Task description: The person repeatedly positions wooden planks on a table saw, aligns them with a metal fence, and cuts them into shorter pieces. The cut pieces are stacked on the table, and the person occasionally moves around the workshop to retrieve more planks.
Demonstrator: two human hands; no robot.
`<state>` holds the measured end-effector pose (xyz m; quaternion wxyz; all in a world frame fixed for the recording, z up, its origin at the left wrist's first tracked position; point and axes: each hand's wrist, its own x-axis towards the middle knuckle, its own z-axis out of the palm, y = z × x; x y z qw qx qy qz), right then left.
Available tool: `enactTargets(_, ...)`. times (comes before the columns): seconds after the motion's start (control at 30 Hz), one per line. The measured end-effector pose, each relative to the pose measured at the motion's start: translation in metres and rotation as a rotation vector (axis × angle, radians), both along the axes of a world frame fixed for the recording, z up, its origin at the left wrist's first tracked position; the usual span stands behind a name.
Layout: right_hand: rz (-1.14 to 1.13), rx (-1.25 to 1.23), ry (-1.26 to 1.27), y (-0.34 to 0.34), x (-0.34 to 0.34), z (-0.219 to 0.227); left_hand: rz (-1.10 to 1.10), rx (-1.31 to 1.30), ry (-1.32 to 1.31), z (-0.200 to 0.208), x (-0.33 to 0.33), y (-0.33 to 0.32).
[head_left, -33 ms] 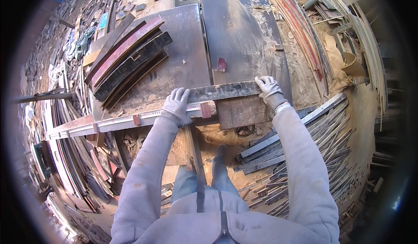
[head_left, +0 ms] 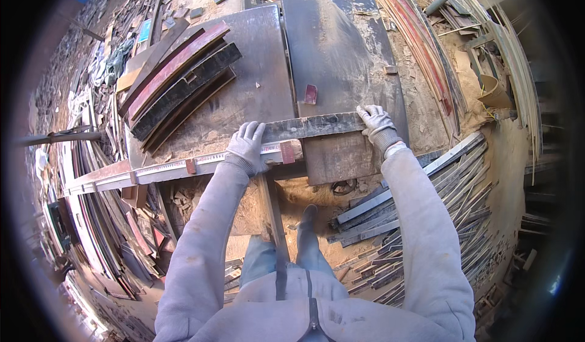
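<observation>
Crosswise, a dark board (head_left: 314, 125) spans the space between two gloved hands

Both hands wear pale work gloves, and grey sleeves run up to them from the lower edge. The left hand (head_left: 245, 149) lies at the board's left end, its fingers nearly straight and close together; its thumb side is too unclear to tell whether it grips the wood or only rests there. The right hand (head_left: 378, 125) is partly closed on the other end, fingers bent over the far edge and thumb toward the near side.

The board sits along the near part of a worn worktable (head_left: 256, 67), crossing the gap between the two sections of its top. Just on the near side of it is a brown panel (head_left: 335, 159). From beneath the left hand, a white measuring strip (head_left: 159, 171) runs off to the left along the table's edge, with a dark red block (head_left: 287, 152) at its right end.

Beyond the board, a small red block (head_left: 311, 94) rests on the right section, near the gap, and sawdust (head_left: 332, 25) coats the surface farther back. A stack of curved-looking boards (head_left: 186, 80) lies slantwise on the left section. Below the right forearm, many narrow wood strips (head_left: 372, 217) are piled on the ground.
</observation>
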<state>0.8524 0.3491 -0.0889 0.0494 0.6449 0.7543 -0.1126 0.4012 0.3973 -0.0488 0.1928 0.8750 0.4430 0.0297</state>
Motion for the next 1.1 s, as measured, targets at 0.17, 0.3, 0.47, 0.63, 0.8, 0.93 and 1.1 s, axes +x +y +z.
enactTargets(0.17,-0.038,-0.075,0.001,0.082,0.008,0.006,-0.008,-0.025,0.007,0.005,0.010,0.076)
enactTargets(0.3,-0.074,-0.084,-0.002,0.117,0.012,0.024,-0.006,0.021,0.000,0.002,0.022,0.125)
enactTargets(0.47,-0.212,-0.193,0.074,0.070,0.014,0.037,0.001,0.005,0.056,-0.002,0.026,0.151)
enactTargets(0.63,-0.201,-0.302,0.660,0.001,-0.002,0.045,0.079,-0.054,0.204,0.002,-0.001,0.127)
enactTargets(0.8,-0.204,-0.123,0.223,-0.020,-0.020,0.068,0.022,-0.026,0.084,-0.004,0.001,0.060)
enactTargets(0.93,-0.054,-0.015,0.080,0.001,-0.034,0.070,0.019,-0.032,0.090,-0.005,0.007,0.017)
enactTargets(1.1,0.064,-0.108,-0.079,0.008,-0.046,0.048,-0.008,-0.008,0.065,0.002,0.006,-0.011)
